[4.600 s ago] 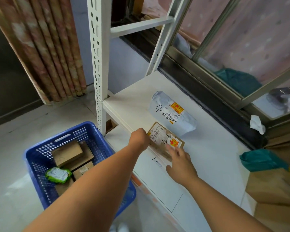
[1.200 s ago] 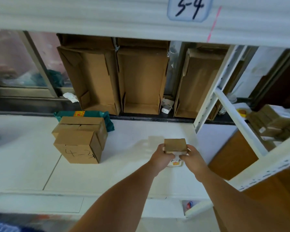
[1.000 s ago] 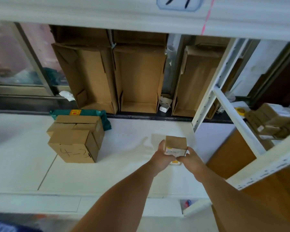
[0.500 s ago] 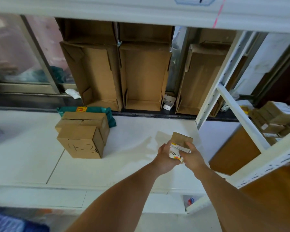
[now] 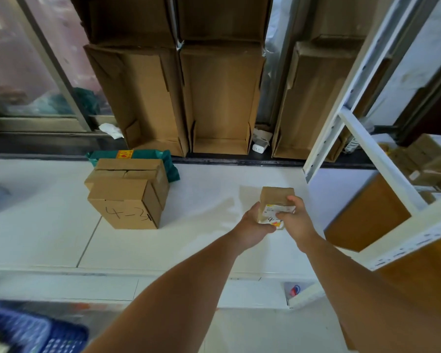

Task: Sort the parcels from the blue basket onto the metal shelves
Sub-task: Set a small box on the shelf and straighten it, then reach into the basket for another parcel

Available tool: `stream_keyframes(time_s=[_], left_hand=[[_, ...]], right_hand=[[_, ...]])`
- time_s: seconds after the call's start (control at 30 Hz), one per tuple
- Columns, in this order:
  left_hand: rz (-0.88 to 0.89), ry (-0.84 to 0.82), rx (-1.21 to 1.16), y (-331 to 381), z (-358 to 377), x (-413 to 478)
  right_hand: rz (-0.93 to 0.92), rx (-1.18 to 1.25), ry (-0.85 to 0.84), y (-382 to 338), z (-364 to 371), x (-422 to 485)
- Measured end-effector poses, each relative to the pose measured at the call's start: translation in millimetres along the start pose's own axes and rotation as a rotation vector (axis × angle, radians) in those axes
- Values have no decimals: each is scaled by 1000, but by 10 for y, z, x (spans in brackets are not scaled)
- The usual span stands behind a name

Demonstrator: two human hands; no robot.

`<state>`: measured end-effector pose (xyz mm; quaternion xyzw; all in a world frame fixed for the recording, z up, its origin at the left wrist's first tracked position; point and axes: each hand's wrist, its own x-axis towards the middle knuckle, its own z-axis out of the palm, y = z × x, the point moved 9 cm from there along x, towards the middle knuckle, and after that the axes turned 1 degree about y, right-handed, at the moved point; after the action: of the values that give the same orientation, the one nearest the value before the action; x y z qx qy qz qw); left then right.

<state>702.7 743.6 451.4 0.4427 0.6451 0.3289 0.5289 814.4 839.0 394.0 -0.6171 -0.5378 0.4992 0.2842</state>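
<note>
- Parcel [image 5: 276,198] held in both hands, right of the big box [image 5: 127,200], low over the shelf [image 5: 201,225]; contact unclear.
- Left hand [image 5: 252,222] curls round its left side; right hand [image 5: 294,219] pinches the label edge.
- Big box and green bag [image 5: 172,166] behind it already shelved; basket [image 5: 61,337], below-left of big box, blurred, so what's left is unclear.
- Half a second back the parcel was tilted; now squarer, lower.

Small brown parcel [image 5: 276,200], white label marked 4, on white shelf [image 5: 201,215].
</note>
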Motion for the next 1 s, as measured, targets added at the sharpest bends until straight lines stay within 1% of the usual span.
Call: stream_keyframes(time_s=[0.07,0.17,0.23,0.27,0.3,0.37,0.47,0.57,0.63,0.67,0.7,0.77,0.87,0.93,1.0], left_hand=[[1,-1,-19,3,56,19],[-17,14,-18,-47,104,11],[-43,45,47,-127,57,12],[-61,64,85,-182,8,14],[-79,84,126,-248,-57,19],[-105,119,206,-376,-255,0],[-104,176,332,-586,-682,-113],[-135,212,532,-942,-1211,-376],[-219,249,644,-1367,-1659,-690],[-272,267,670,-1567,-1834,-831],[-318,283,670,-1755,-1998,-957],[-403,347,595,-2184,-2453,-1402],[-497,454,449,-2754,-3072,-2136],[-570,476,418,-3203,-3387,-2597],[-596,523,424,-3538,-3700,-3059]], right_hand=[[-79,-138,69,-119,-71,-74],[-158,-391,238,-322,-184,-285],[-338,-557,294,-579,-85,-454],[-432,-637,268,-694,50,-528],[-493,-691,209,-774,217,-584],[-511,-723,86,-847,548,-647],[-406,-675,-104,-817,1053,-686],[-250,-754,-457,-566,1762,-840],[-224,-906,-678,-399,2326,-1103],[-223,-977,-747,-344,2508,-1215],[-226,-1042,-800,-301,2656,-1316],[-282,-1154,-886,-305,3138,-1613],[-372,-1222,-958,-393,3868,-2106],[-441,-1266,-1015,-415,4354,-2487],[-515,-1309,-1083,-401,4844,-2873]])
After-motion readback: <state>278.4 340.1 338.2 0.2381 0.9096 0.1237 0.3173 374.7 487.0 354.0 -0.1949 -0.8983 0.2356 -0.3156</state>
